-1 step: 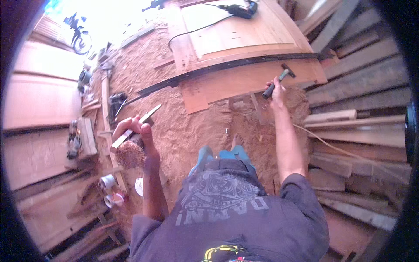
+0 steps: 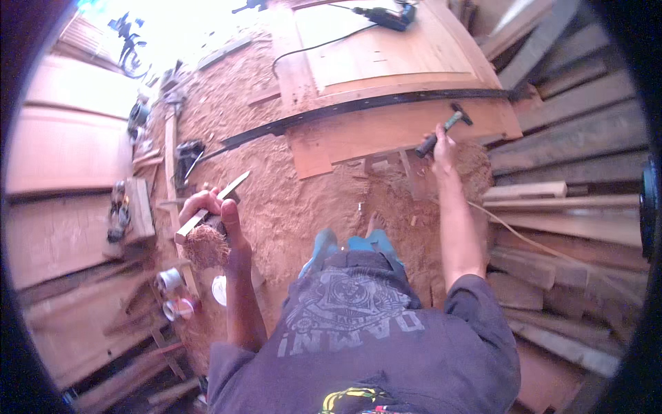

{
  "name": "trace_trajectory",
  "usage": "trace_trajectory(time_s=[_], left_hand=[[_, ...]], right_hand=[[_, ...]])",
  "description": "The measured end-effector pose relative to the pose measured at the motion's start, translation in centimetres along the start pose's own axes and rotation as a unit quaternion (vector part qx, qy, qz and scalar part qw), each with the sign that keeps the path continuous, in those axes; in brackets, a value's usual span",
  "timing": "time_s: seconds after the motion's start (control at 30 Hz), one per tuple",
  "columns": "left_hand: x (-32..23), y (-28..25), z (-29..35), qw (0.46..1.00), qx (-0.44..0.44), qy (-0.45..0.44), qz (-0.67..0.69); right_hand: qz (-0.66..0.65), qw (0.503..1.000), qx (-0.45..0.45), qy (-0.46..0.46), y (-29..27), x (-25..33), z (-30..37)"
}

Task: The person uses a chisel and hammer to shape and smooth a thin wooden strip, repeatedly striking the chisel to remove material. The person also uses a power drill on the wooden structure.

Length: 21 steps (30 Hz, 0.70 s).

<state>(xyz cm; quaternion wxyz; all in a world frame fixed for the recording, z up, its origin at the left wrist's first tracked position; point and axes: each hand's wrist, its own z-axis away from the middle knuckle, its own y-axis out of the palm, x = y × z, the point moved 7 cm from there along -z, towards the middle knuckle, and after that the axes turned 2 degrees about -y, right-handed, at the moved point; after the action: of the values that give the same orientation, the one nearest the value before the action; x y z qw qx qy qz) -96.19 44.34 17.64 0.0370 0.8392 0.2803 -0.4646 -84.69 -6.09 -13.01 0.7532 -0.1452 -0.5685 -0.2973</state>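
Observation:
My left hand [image 2: 229, 219] is closed around a narrow pale wooden strip [image 2: 234, 184], which slants up and away past the fingers. A fuzzy brown fibrous clump [image 2: 207, 248] sits under the strip in the same grip; its exact kind is unclear. Further off to the right, my right hand [image 2: 443, 147] grips a hammer [image 2: 455, 121] by its dark handle, head pointing away from me. The hammer is over or just above the near board of a wooden door panel [image 2: 407, 125]. A long black metal bar [image 2: 331, 109] lies across that panel.
A corded power drill [image 2: 387, 17] rests on the panel's far part. Stacked planks [image 2: 565, 155] line the right side, with a pale cable [image 2: 531, 234] running past them. Wooden panels [image 2: 69, 152] stand at the left, near a power tool [image 2: 118, 214] and tape rolls [image 2: 178, 308]. Sawdust covers the ground.
The surroundings sit slightly further right in the picture. Both hands keep their holds, with the strip's tip a little lower.

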Motion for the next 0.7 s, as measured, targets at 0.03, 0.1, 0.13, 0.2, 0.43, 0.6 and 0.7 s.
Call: trace_trajectory(time_s=[0.03, 0.1, 0.13, 0.2, 0.43, 0.6, 0.7], left_hand=[[-0.2, -0.6, 1.0, 1.000, -0.015, 0.009, -0.021], [-0.7, -1.9, 3.3, 0.996, -0.046, 0.026, -0.074], [-1.0, -2.1, 4.6, 0.993, -0.051, 0.028, -0.098], [-1.1, -0.5, 7.0, 0.981, -0.041, 0.003, -0.187], [-2.5, 15.7, 12.7, 0.905, 0.367, 0.162, -0.140], [-5.5, 22.5, 13.1, 0.810, 0.462, 0.286, -0.221], [-4.0, 21.6, 14.1, 0.790, 0.516, 0.209, -0.257]], right_hand=[[0.046, 0.998, 0.033, 0.004, -0.1, -0.8, -0.9], [0.197, 0.978, 0.067, 0.011, 0.9, -0.1, 0.3], [0.274, 0.957, 0.091, 0.041, 1.6, 2.0, 2.8], [0.383, 0.922, 0.054, -0.028, 0.5, 4.5, 4.9], [0.185, 0.804, 0.552, 0.121, 6.2, -7.1, 20.1], [-0.063, 0.768, 0.602, 0.208, 7.2, -10.3, 19.8], [-0.121, 0.754, 0.499, 0.410, 11.9, 1.8, 21.4]])
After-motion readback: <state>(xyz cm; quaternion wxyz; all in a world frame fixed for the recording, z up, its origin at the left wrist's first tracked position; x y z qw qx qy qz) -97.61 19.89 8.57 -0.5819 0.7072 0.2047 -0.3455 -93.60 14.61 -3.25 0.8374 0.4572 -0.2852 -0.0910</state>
